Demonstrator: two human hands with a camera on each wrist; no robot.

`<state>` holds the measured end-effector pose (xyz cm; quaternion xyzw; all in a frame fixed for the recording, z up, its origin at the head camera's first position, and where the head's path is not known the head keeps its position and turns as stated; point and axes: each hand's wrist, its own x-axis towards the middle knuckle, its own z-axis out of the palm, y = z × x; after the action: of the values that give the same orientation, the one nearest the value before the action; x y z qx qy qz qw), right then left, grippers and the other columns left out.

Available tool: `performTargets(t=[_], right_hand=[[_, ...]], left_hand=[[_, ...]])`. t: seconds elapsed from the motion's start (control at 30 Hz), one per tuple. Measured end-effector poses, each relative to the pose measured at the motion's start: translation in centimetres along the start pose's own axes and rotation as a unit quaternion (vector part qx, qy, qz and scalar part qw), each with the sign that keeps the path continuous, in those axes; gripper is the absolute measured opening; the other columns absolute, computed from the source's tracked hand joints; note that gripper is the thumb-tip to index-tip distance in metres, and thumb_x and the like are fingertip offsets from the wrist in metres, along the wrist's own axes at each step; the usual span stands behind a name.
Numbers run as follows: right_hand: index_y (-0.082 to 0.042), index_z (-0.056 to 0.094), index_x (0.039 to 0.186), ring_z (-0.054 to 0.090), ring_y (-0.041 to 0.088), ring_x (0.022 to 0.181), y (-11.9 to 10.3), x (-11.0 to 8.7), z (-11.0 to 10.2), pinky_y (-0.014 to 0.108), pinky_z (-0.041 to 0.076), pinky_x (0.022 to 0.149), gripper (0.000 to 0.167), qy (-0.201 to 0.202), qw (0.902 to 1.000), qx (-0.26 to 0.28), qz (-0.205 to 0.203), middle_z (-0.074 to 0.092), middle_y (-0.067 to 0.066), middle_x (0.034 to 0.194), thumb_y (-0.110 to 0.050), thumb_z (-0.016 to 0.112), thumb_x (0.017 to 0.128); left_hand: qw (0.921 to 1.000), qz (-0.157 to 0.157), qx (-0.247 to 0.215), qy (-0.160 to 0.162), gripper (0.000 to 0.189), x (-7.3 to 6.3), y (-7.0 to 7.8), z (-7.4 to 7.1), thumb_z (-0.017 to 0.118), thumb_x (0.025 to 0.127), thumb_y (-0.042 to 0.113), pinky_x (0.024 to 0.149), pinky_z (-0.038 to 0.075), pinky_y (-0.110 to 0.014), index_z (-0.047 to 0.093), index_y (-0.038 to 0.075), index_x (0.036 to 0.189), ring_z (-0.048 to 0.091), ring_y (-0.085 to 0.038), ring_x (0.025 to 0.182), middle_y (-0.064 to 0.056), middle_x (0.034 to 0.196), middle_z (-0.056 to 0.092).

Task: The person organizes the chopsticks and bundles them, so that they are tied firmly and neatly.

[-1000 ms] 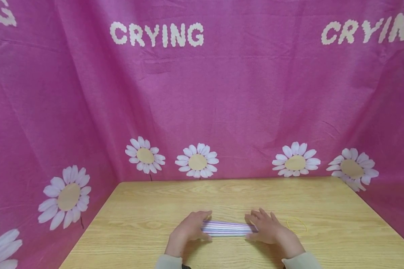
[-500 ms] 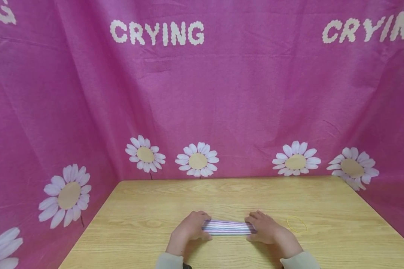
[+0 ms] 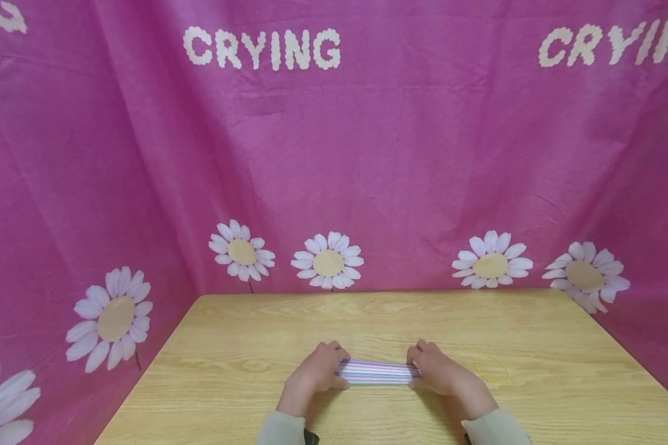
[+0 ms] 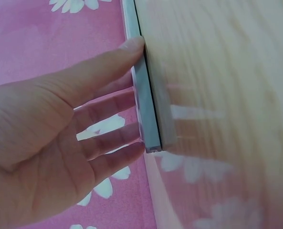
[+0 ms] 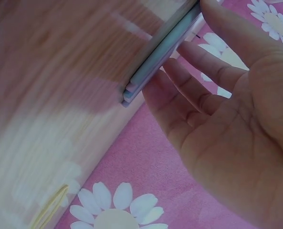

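Note:
A flat row of slim pastel sticks (image 3: 375,372), striped lilac, white and pale green, lies crosswise between the two hands above the wooden table. My left hand (image 3: 317,369) pinches its left end, thumb on the near side and fingers along the far side. At the other end, my right hand (image 3: 438,369) holds the sticks the same way. The left wrist view shows the thumb of the left hand (image 4: 50,114) against a pale green stick (image 4: 148,109). In the right wrist view, several stick ends (image 5: 128,93) stick out unevenly past the fingers of the right hand (image 5: 227,109).
A thin yellow rubber band (image 3: 492,369) lies on the wooden table (image 3: 245,358), to the right of the right hand. Pink cloth (image 3: 367,154) with printed daisies and lettering hangs behind the table and at both sides.
The right hand's fingers, spread and raised a second ago, have closed in on the far side of the sticks. The left fingers have drawn in too. The rubber band stays put.

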<state>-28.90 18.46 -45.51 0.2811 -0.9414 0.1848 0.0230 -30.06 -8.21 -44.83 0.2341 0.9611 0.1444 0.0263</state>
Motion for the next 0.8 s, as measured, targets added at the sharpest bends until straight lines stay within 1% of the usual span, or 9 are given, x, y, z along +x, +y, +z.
performTargets(t=[0.13, 0.2, 0.27, 0.4, 0.57, 0.8], right_hand=[[-0.005, 0.054, 0.091, 0.035, 0.017, 0.08, -0.01, 0.05, -0.11, 0.026, 0.034, 0.067, 0.029, -0.012, 0.9994, 0.026, 0.019, 0.041, 0.001, 0.085, -0.016, 0.078, 0.078], [-0.005, 0.053, 0.09, 0.035, 0.016, 0.08, 0.0, 0.07, -0.13, 0.025, 0.033, 0.066, 0.03, -0.01, 0.9994, 0.027, 0.022, 0.041, 0.001, 0.084, -0.017, 0.079, 0.077], [-0.006, 0.052, 0.088, 0.034, 0.016, 0.079, 0.11, 0.11, -0.1, 0.025, 0.032, 0.067, 0.032, -0.007, 0.9995, 0.023, 0.021, 0.041, 0.0, 0.083, -0.018, 0.079, 0.076], [-0.006, 0.05, 0.084, 0.034, 0.015, 0.078, 0.41, 0.18, -0.03, 0.025, 0.031, 0.067, 0.034, 0.002, 0.9999, 0.014, 0.006, 0.04, 0.0, 0.081, -0.019, 0.08, 0.074], [-0.006, 0.05, 0.083, 0.032, 0.013, 0.077, 0.47, 0.1, -0.24, 0.023, 0.029, 0.067, 0.033, -0.001, 0.9995, 0.032, 0.003, 0.038, -0.002, 0.079, -0.017, 0.08, 0.074], [-0.005, 0.05, 0.084, 0.032, 0.013, 0.077, 0.58, 0.19, -0.65, 0.023, 0.029, 0.068, 0.033, -0.018, 0.9984, 0.055, 0.0, 0.039, -0.002, 0.078, -0.017, 0.08, 0.075]], left_hand=[[1.0, 0.005, 0.006, 0.0, 0.046, 0.08, -0.02, -0.01, 0.082, 0.076, 0.025, 0.097, 0.05, -0.037, 0.067, 0.011, 0.117, 0.056, -0.021, 0.106, -0.004, 0.12, 0.062], [0.9999, 0.009, 0.012, 0.001, 0.046, 0.08, 0.01, -0.13, 0.082, 0.075, 0.025, 0.097, 0.05, -0.036, 0.068, 0.011, 0.116, 0.056, -0.021, 0.104, -0.004, 0.118, 0.062], [0.9998, 0.012, 0.015, 0.001, 0.045, 0.09, 0.0, -0.22, 0.083, 0.075, 0.025, 0.096, 0.05, -0.036, 0.068, 0.01, 0.115, 0.057, -0.021, 0.104, -0.003, 0.115, 0.062], [0.9997, 0.02, 0.017, 0.005, 0.044, 0.17, -0.01, -0.28, 0.083, 0.074, 0.025, 0.095, 0.05, -0.034, 0.068, 0.009, 0.113, 0.057, -0.019, 0.1, -0.003, 0.11, 0.062], [0.9996, 0.027, 0.012, 0.007, 0.044, 0.34, 0.1, -0.33, 0.084, 0.074, 0.022, 0.093, 0.05, -0.031, 0.068, 0.007, 0.112, 0.057, -0.017, 0.097, -0.003, 0.107, 0.062], [0.9996, 0.023, 0.012, -0.012, 0.044, 0.62, -0.12, -0.36, 0.083, 0.075, 0.024, 0.093, 0.049, -0.03, 0.066, 0.008, 0.112, 0.053, -0.015, 0.097, -0.001, 0.106, 0.06]])
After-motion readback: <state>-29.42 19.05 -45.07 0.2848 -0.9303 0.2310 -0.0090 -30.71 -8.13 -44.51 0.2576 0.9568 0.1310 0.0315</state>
